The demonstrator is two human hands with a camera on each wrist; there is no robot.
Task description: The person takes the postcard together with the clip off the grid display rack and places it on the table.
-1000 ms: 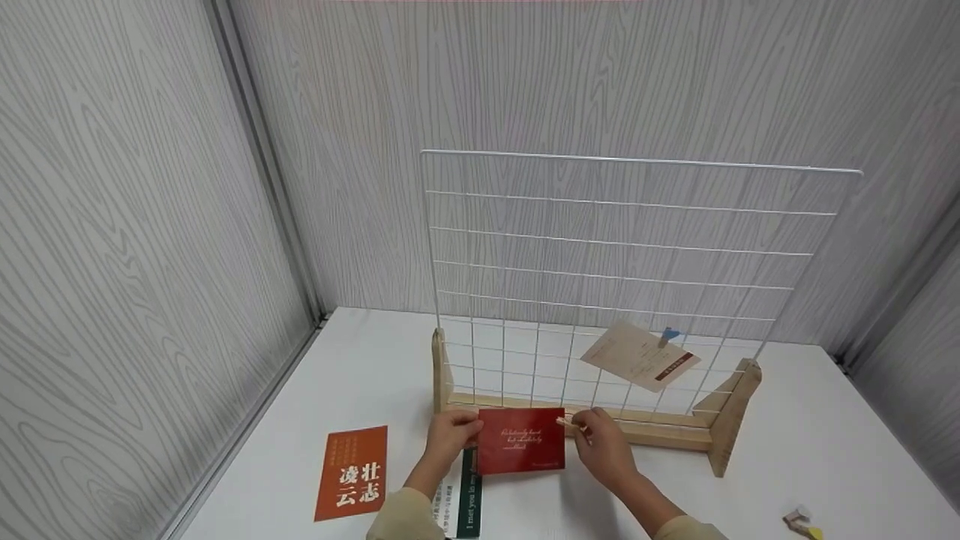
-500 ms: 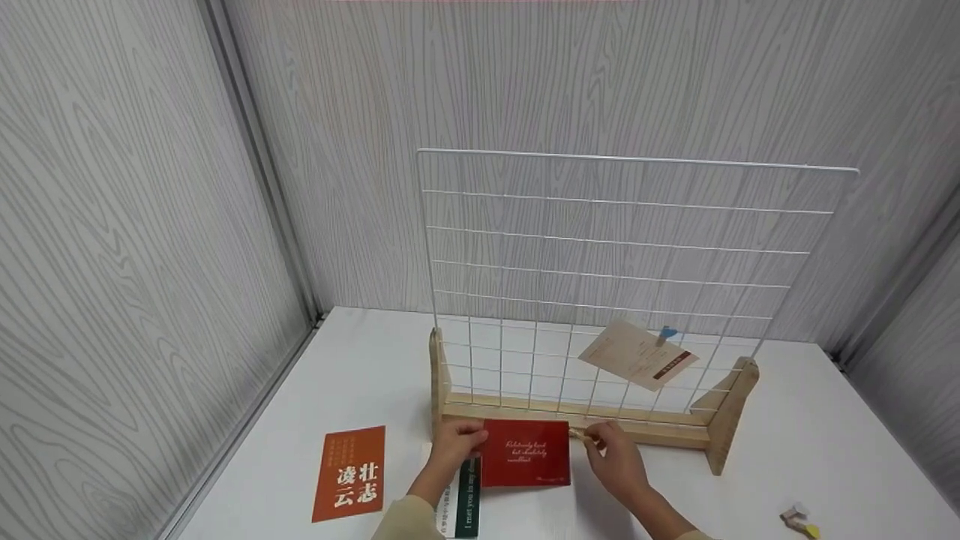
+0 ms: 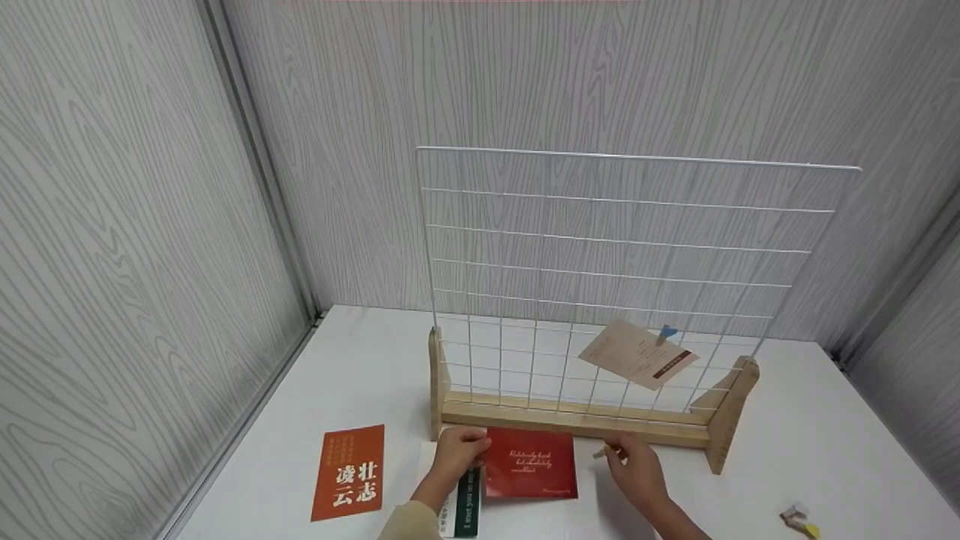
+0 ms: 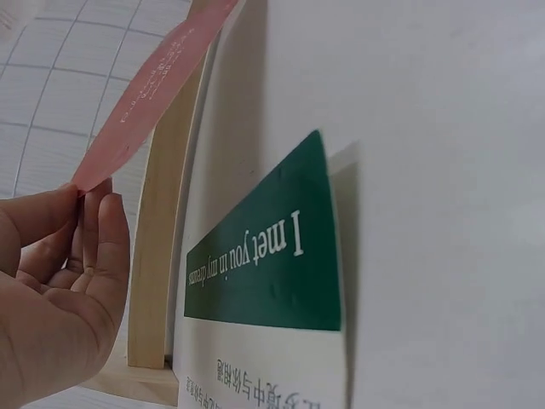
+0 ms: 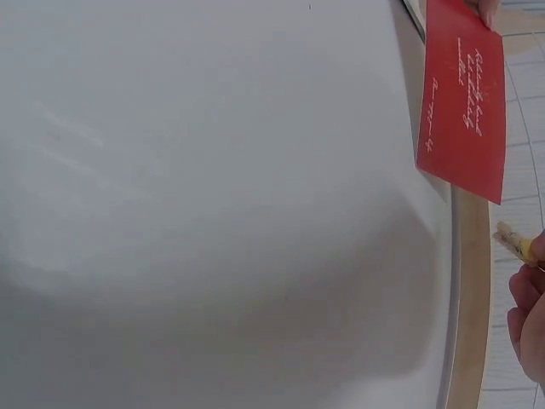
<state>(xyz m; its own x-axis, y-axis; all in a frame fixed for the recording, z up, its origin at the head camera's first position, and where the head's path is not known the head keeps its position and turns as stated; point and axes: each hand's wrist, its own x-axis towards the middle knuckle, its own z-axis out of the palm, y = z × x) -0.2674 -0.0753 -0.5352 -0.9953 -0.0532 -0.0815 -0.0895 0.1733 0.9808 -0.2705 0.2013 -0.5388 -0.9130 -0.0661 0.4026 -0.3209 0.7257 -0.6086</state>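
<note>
A red card (image 3: 529, 463) with white script is pinched at its left edge between the thumb and fingers of my left hand (image 3: 455, 451). Seen from the left wrist, the card (image 4: 149, 98) bows slightly above the table. My right hand (image 3: 639, 472) holds a small clothespin (image 5: 511, 241) with a yellow part, a short distance to the right of the card and not touching it. A wire grid (image 3: 534, 330) in a wooden stand (image 3: 525, 412) rises behind both hands. On it hangs a tilted beige card (image 3: 634, 352) under a blue clip (image 3: 667, 332).
An orange card (image 3: 348, 472) lies on the white table (image 3: 360, 367) at the left. Beneath my left forearm is a green and white card (image 3: 469, 504), partly covered. Small clips (image 3: 799, 520), one yellow, lie at the front right.
Both hands and the red card have come lower, toward the front of the table. The clothespin, earlier at the card's upper right corner, is now apart from it.
</note>
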